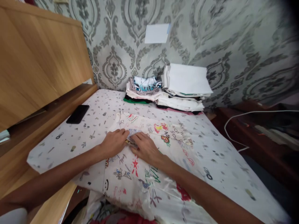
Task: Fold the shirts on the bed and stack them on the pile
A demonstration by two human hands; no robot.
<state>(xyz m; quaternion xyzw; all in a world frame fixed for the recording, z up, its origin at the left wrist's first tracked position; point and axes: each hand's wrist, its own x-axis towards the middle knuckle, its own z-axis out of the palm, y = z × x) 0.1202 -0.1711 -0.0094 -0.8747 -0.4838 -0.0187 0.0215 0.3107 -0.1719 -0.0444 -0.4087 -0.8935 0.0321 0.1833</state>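
Observation:
A white garment (pixel 140 177) covered in coloured drawings and handwriting lies spread over the near part of the bed or table top, its lower edge creased. My left hand (pixel 114 143) rests on its left part, fingers curled and pinching the cloth. Just to the right, my right hand (pixel 146 147) bends its fingers and thumb over the same spot. Between the two hands the fabric is bunched, with a small dark and yellow patch showing. The fingertips are partly hidden, and the exact kind of garment cannot be made out.
Folded clothes (pixel 142 93) and a taller white-topped stack (pixel 187 84) stand against the patterned wall. A black phone (pixel 78 114) lies at the left near a wooden panel (pixel 44 56). A white cable (pixel 233 116) hangs over dark furniture (pixel 259 133) at the right.

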